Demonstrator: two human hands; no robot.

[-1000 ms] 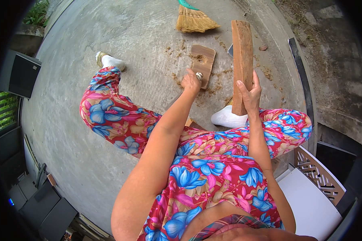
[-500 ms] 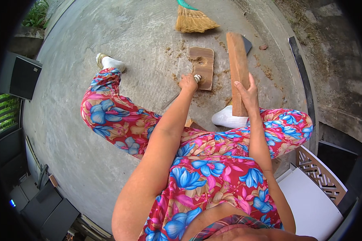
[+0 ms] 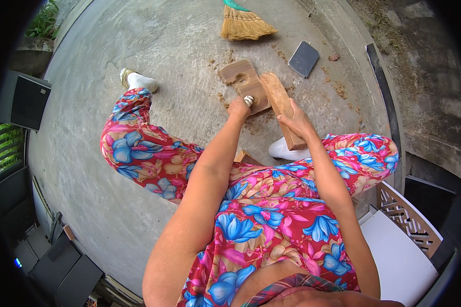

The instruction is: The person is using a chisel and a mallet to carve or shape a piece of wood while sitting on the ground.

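My left hand [image 3: 238, 108] is closed around a tool with a pale, banded end [image 3: 249, 100], held over the lower part of a brown wooden board [image 3: 259, 95]. The tool's other end is hidden, so its kind cannot be told. A ragged hollow is cut into the board's upper part, and the board lies slanted on the concrete. In my right hand [image 3: 298, 123] is a long, thick wooden block [image 3: 279, 105], gripped near its lower end. The block slants up and left, its far end overlapping the board's right edge in view; whether they touch cannot be told.
Wood chips [image 3: 338, 88] are scattered over the concrete floor [image 3: 184, 46]. A straw broom [image 3: 246, 25] lies beyond the board, with a flat dark rectangular object [image 3: 303, 59] to its right. Another wood piece [image 3: 247, 158] is near my lap. My white-socked feet [image 3: 142, 82] are to either side.
The wooden block has swung down and left toward the board, uncovering the flat dark object. The board has turned, its far end shifting left. My left hand keeps its grip.
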